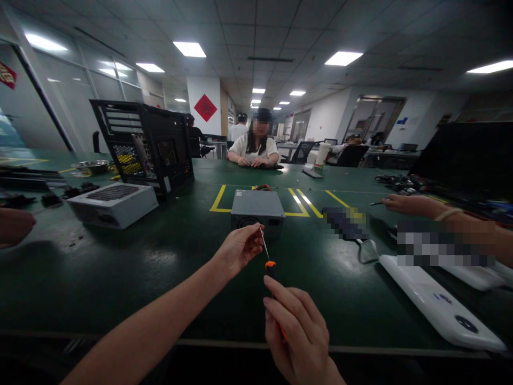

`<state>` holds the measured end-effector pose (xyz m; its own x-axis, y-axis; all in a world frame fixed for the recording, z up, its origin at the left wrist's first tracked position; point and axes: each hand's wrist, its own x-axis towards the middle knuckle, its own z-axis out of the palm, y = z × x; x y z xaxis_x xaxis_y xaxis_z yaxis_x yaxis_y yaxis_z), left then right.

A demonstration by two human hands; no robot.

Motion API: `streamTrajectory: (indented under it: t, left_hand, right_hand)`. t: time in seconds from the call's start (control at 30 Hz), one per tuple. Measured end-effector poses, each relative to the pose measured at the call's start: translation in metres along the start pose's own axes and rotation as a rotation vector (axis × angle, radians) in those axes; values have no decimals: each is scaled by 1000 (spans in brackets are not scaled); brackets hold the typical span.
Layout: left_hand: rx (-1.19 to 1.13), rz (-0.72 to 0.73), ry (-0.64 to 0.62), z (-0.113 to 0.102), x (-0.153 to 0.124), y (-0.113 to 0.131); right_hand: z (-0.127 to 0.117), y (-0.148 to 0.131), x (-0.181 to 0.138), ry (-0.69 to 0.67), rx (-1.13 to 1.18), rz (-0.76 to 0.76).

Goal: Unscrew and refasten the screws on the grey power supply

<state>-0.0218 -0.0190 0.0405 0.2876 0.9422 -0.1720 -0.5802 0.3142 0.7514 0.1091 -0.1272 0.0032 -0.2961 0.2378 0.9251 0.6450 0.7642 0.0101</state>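
Observation:
My right hand point(296, 326) grips the orange and black handle of a screwdriver point(271, 267), whose thin metal shaft points up and away from me. At the shaft's tip, my left hand point(240, 247) has its thumb and forefinger pinched together; whatever they may hold there is too small to make out. Just beyond the fingers stands a grey metal power supply unit point(258, 206), with a round fan grille and a socket on the side facing me. The left fingers overlap its lower front in view, and I cannot tell whether they touch it.
A second power supply point(114, 203) and an open black computer case point(160, 144) stand at left, near a metal bowl point(92, 167). White devices point(441, 305) lie at right. Other people's hands point(404, 204) reach in from both sides; a person point(256, 144) sits opposite.

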Motion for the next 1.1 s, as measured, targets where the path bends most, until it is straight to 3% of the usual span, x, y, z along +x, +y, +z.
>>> streamTrajectory:
  t: [1.1]
  left_hand:
    - [138,-14,3,-9,10,-12]
  right_hand:
    - [4,5,-11,-41,88,122]
